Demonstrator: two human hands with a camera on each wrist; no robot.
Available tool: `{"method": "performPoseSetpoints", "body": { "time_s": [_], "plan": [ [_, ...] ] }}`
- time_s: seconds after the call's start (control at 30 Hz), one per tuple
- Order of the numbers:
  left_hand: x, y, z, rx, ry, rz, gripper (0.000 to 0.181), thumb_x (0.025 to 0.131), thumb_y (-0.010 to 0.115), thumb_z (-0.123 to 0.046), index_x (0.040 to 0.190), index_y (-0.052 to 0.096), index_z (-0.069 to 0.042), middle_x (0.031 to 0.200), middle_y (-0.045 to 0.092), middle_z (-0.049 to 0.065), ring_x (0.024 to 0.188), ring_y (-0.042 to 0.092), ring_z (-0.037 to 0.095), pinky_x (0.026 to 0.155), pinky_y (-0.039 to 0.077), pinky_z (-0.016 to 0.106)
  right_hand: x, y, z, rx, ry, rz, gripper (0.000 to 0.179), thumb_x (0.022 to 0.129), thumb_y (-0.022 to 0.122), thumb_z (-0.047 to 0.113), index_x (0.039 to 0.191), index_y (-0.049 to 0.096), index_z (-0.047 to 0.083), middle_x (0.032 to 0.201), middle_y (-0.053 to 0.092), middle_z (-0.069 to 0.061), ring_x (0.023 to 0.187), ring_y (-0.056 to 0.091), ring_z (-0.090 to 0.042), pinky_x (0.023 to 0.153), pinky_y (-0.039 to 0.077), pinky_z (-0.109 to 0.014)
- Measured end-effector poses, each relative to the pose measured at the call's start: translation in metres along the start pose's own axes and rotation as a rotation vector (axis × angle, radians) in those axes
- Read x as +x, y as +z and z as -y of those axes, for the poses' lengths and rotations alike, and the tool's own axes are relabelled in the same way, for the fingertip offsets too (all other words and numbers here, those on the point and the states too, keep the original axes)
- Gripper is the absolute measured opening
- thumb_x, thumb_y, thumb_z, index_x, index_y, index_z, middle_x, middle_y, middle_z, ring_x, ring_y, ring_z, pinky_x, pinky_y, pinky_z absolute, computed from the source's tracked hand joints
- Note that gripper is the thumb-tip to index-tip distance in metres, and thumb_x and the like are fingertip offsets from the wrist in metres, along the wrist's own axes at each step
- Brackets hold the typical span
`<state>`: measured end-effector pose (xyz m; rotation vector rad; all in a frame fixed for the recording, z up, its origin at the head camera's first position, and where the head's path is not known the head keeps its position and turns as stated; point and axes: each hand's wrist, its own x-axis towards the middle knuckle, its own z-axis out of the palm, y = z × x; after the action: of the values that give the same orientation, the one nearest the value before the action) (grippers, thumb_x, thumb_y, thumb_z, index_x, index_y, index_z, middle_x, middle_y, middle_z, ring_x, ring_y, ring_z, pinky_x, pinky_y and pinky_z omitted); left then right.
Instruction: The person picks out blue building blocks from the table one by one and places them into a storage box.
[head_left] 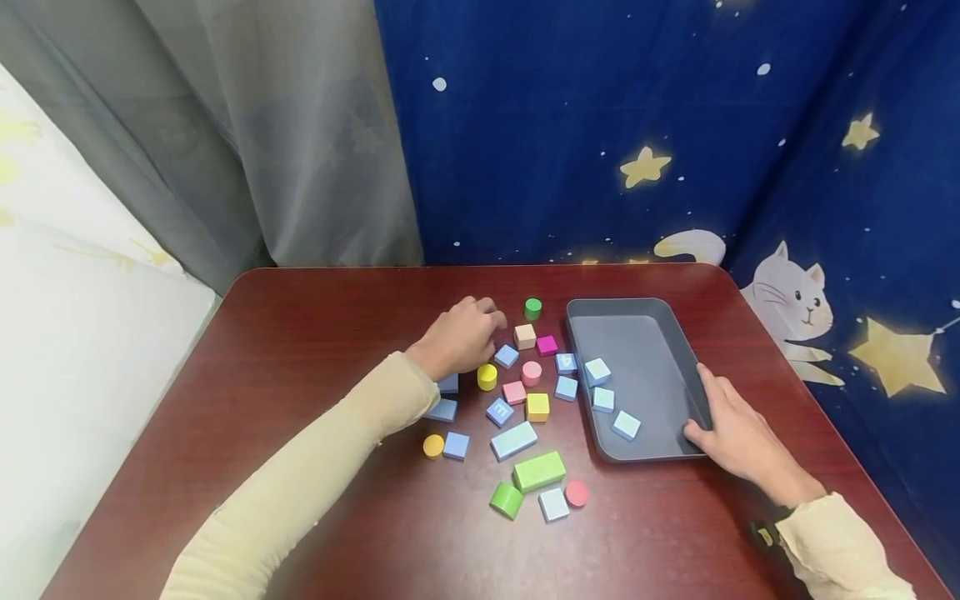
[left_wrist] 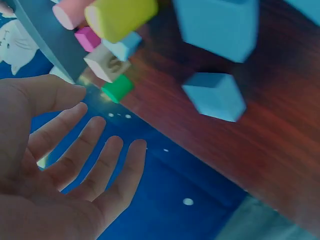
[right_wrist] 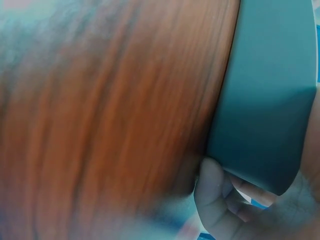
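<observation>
My left hand [head_left: 459, 335] hovers over the scattered toy blocks, its fingers loosely spread. In the left wrist view that hand [left_wrist: 47, 200] holds nothing; a green cylinder [left_wrist: 118, 89] and a wooden cube [left_wrist: 106, 63] marked with an S lie beyond its fingertips. Nearest to it in the head view are a blue block [head_left: 506, 357] and a yellow cylinder [head_left: 487, 377]. My right hand [head_left: 738, 433] grips the right rim of a dark grey tray [head_left: 660, 442], thumb on the inner side. Three light blue blocks [head_left: 603, 400] lie inside, along the tray's left half.
Several blocks spread left of the tray on the dark red table [head_left: 315, 333], among them a magenta block [head_left: 547, 345], a yellow cube [head_left: 537, 407] and a long green block [head_left: 539, 472]. Blue blocks [head_left: 442, 410] sit partly under the left forearm. Curtains hang behind the table's far edge.
</observation>
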<state>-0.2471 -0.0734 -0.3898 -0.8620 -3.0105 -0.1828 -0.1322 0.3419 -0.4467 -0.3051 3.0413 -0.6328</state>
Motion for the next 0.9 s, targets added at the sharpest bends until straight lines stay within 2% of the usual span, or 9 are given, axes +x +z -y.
{"method": "performPoseSetpoints", "body": {
  "time_s": [0.2, 0.43, 0.73, 0.9],
  "plan": [
    [-0.009, 0.012, 0.021, -0.046, -0.062, 0.012, 0.034, 0.101, 0.074, -0.010, 0.135, 0.077, -0.008, 0.136, 0.068, 0.015, 0.118, 0.063, 0.032, 0.102, 0.060, 0.046, 0.000, 0.000, 0.000, 0.000, 0.007, 0.005, 0.098, 0.094, 0.079, 0.010, 0.166, 0.018, -0.016, 0.143, 0.044, -0.038, 0.120, 0.056, -0.055, 0.100, 0.049, -0.075],
    [-0.020, 0.025, 0.041, -0.032, -0.073, 0.021, 0.033, 0.098, 0.073, -0.006, 0.131, 0.077, -0.005, 0.134, 0.068, 0.018, 0.115, 0.065, 0.035, 0.100, 0.060, 0.049, -0.001, 0.000, 0.000, 0.004, 0.013, 0.008, 0.097, 0.094, 0.078, 0.011, 0.166, 0.018, -0.016, 0.144, 0.044, -0.038, 0.119, 0.056, -0.055, 0.101, 0.049, -0.075],
    [-0.025, 0.034, 0.047, -0.036, -0.121, 0.075, 0.038, 0.101, 0.077, -0.015, 0.137, 0.075, -0.007, 0.142, 0.063, 0.019, 0.120, 0.063, 0.036, 0.107, 0.057, 0.049, -0.001, 0.001, -0.001, 0.002, 0.003, -0.001, 0.098, 0.094, 0.079, 0.011, 0.166, 0.018, -0.015, 0.143, 0.045, -0.038, 0.118, 0.057, -0.054, 0.099, 0.049, -0.076],
    [-0.027, 0.037, 0.048, -0.038, -0.119, 0.067, 0.037, 0.101, 0.077, -0.016, 0.136, 0.076, -0.006, 0.142, 0.064, 0.020, 0.121, 0.064, 0.036, 0.107, 0.057, 0.049, 0.000, 0.001, -0.002, 0.005, -0.003, -0.006, 0.097, 0.093, 0.078, 0.011, 0.166, 0.019, -0.015, 0.142, 0.045, -0.038, 0.118, 0.057, -0.054, 0.099, 0.049, -0.076]
  ]
}}
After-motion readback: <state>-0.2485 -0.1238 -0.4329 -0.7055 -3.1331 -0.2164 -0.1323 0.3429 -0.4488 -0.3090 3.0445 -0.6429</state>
